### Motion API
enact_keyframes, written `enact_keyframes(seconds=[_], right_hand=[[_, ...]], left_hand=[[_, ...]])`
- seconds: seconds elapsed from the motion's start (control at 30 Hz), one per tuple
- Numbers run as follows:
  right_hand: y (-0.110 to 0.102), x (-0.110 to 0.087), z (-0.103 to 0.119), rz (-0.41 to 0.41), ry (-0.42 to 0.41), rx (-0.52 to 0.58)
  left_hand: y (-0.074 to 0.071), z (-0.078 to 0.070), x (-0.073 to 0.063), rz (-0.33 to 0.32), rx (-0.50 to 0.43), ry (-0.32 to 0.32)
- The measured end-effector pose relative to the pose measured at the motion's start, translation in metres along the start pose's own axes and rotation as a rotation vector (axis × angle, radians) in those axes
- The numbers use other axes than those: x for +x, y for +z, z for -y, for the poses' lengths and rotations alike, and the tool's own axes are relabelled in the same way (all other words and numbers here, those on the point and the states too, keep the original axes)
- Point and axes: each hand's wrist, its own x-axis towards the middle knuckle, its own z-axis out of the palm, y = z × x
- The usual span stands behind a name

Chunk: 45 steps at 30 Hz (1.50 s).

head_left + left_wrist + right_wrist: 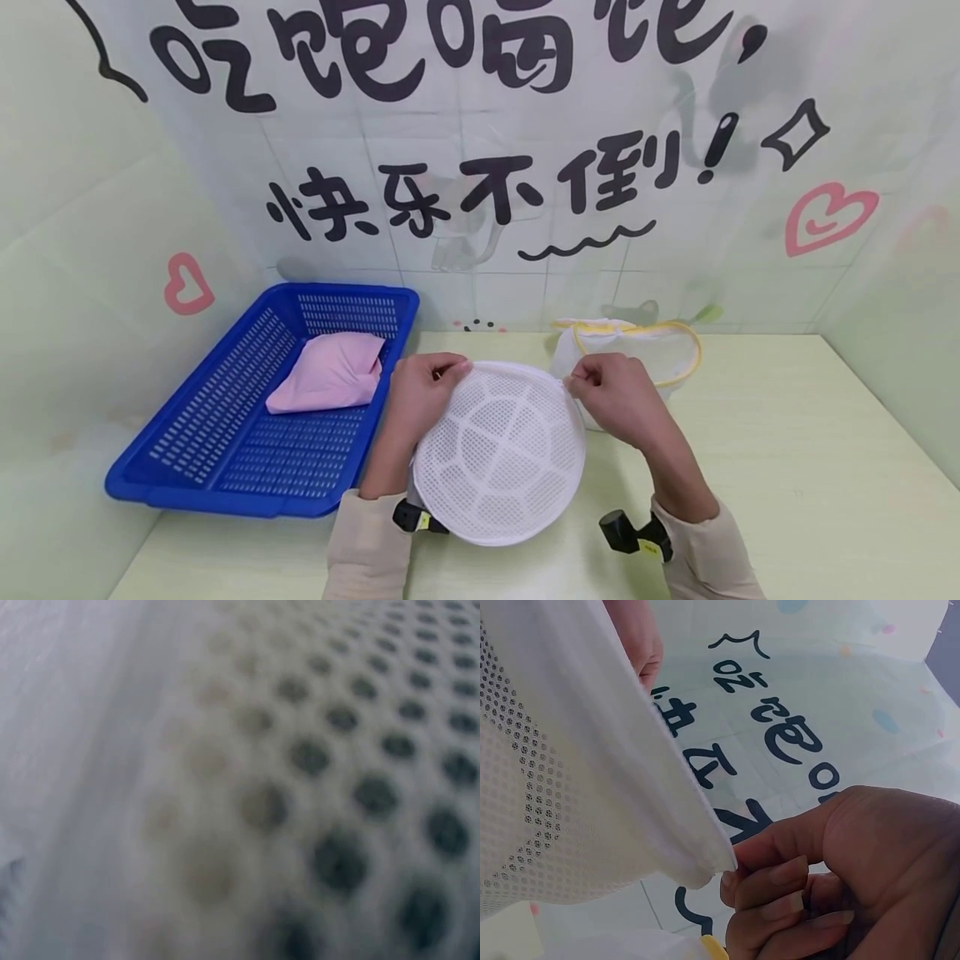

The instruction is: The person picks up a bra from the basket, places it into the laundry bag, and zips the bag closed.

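Observation:
A white mesh laundry bag (501, 454) with a round honeycomb panel hangs upright between my hands. My left hand (426, 396) pinches its top edge at the left, thumb uppermost. At the other side my right hand (618, 396) pinches the edge between thumb and fingers; the right wrist view also shows this right hand (840, 877) at the bag's corner. White mesh (360, 757) fills the left wrist view, close and blurred, so the left hand is hidden there. Just behind the right hand stands a whitish bag with yellow trim (678, 350), partly covered.
To the left, a blue plastic basket (225, 500) holds a folded pink cloth (330, 371). A pale table (810, 467) lies under everything. Behind it rises a printed wall sheet (480, 125) with black lettering, and similar sheets close off both sides.

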Motion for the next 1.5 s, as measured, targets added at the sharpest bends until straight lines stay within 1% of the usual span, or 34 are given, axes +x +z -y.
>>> enact_keyframes(seconds=[0.2, 0.37, 0.53, 0.8, 0.9, 1.07, 1.5], right_hand=[[-0.0006, -0.0006, -0.0002, 0.016, 0.009, 0.015], [-0.0023, -0.0007, 0.0002, 0.029, 0.035, 0.040], [-0.0034, -0.0011, 0.0002, 0.031, 0.054, 0.048], [-0.0029, -0.0005, -0.0002, 0.031, 0.049, 0.041], [-0.0030, -0.0006, -0.0006, 0.034, 0.048, 0.040], [-0.0050, -0.0017, -0.0018, 0.023, 0.039, 0.036], [-0.0080, -0.0006, -0.0046, 0.030, 0.024, 0.043]], left_hand=[[-0.0009, 0.0005, 0.0006, 0.008, 0.008, -0.016], [-0.0016, 0.0012, 0.0005, 0.006, 0.001, -0.035], [-0.0017, 0.0026, 0.0003, -0.006, 0.005, -0.032], [-0.0021, 0.0020, -0.0003, 0.006, 0.004, -0.061], [-0.0031, 0.0013, 0.0001, 0.002, 0.011, -0.061], [-0.0055, 0.0020, 0.0004, -0.025, 0.004, -0.047], [-0.0050, 0.0023, 0.0015, -0.026, 0.004, -0.065]])
